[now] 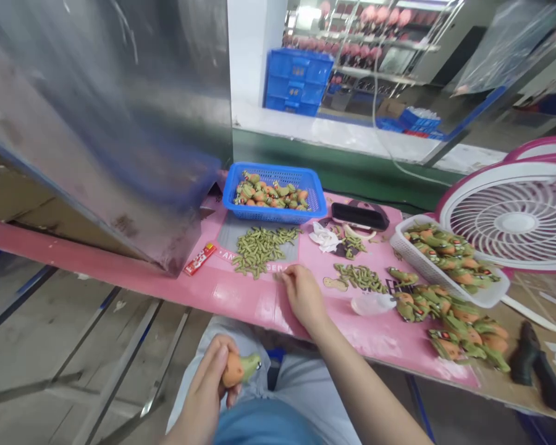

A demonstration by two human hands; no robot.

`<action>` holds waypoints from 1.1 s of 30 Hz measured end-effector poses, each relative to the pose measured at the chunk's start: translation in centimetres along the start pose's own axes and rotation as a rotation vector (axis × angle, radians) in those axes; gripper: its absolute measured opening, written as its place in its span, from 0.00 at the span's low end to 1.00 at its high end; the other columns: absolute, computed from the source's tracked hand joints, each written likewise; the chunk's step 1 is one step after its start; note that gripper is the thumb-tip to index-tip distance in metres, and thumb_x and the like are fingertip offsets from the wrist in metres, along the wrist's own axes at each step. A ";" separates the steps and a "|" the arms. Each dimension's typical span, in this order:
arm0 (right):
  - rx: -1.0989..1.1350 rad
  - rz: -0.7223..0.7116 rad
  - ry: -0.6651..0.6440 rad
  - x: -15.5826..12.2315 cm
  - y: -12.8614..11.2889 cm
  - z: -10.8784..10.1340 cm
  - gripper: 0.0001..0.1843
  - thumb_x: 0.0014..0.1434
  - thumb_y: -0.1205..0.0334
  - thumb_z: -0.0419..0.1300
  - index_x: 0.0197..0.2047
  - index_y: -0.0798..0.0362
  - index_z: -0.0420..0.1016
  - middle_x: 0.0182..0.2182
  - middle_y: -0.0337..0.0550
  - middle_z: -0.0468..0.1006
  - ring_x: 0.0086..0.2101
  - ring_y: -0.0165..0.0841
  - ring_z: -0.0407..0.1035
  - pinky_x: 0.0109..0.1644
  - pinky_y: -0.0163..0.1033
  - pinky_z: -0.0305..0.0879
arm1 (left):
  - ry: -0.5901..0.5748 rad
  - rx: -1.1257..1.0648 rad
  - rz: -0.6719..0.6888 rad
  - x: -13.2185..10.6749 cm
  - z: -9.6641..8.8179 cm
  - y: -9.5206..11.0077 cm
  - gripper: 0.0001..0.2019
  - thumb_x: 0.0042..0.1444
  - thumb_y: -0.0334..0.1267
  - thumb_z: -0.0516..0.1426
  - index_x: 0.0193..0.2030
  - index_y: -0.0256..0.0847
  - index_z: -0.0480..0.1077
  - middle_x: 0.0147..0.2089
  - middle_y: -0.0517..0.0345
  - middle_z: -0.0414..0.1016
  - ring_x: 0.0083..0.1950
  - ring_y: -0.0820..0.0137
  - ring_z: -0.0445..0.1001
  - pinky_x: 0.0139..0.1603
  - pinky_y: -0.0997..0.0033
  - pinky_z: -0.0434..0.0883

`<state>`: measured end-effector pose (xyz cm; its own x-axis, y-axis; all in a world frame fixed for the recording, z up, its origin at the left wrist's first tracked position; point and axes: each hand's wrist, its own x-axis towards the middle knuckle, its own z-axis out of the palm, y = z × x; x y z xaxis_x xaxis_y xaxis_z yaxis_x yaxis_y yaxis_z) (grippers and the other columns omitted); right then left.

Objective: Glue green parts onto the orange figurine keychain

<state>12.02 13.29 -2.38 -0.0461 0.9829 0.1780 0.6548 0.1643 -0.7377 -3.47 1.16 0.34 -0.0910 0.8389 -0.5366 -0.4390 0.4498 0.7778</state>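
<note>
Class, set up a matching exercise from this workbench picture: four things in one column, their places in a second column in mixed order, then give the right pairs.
Things:
1. blue basket
2. white tray
3. left hand
4. right hand

Places:
A. over the lap, holding an orange and green toy
B. beside the pink fan
C. at the back of the pink bench, behind a pile of green pieces
D. fingertips at that pile's near edge

Pairs: 1-C, 2-B, 3-A, 4-D

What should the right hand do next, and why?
Probably pinch one small green piece: the right hand rests at the edge of the green pieces, fingers seemingly empty, while the left hand holds an orange-and-green toy over the lap.
</note>
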 end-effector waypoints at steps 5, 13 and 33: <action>0.507 0.085 -0.231 -6.7 -3.8 -3.2 0.09 0.57 0.56 0.54 0.30 0.53 0.66 0.21 0.39 0.72 0.21 0.29 0.66 0.23 0.31 0.63 | -0.113 0.191 -0.020 -0.2 0.1 -0.3 0.23 0.46 0.60 0.55 0.26 0.40 0.62 0.17 0.68 0.58 0.16 0.79 0.56 0.14 0.82 0.52; 0.951 0.471 -0.509 -10.8 -5.3 -4.5 0.14 0.50 0.53 0.63 0.26 0.56 0.67 0.17 0.40 0.72 0.14 0.23 0.59 0.17 0.28 0.57 | -0.304 0.345 0.012 -0.8 1.5 0.6 0.19 0.53 0.52 0.51 0.22 0.39 0.60 0.16 0.67 0.58 0.17 0.79 0.54 0.15 0.81 0.54; 0.758 0.455 -0.481 -11.1 -5.2 -4.5 0.12 0.50 0.54 0.58 0.24 0.54 0.65 0.18 0.40 0.71 0.18 0.27 0.63 0.21 0.31 0.64 | -0.278 0.550 0.118 -0.6 2.3 -0.1 0.16 0.56 0.47 0.47 0.21 0.42 0.57 0.16 0.67 0.56 0.17 0.75 0.53 0.19 0.74 0.55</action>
<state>12.58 1.12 2.41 -0.3207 0.8668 -0.3819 0.0405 -0.3903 -0.9198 -1.31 1.33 1.34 0.1573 0.9075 -0.3896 0.0907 0.3796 0.9207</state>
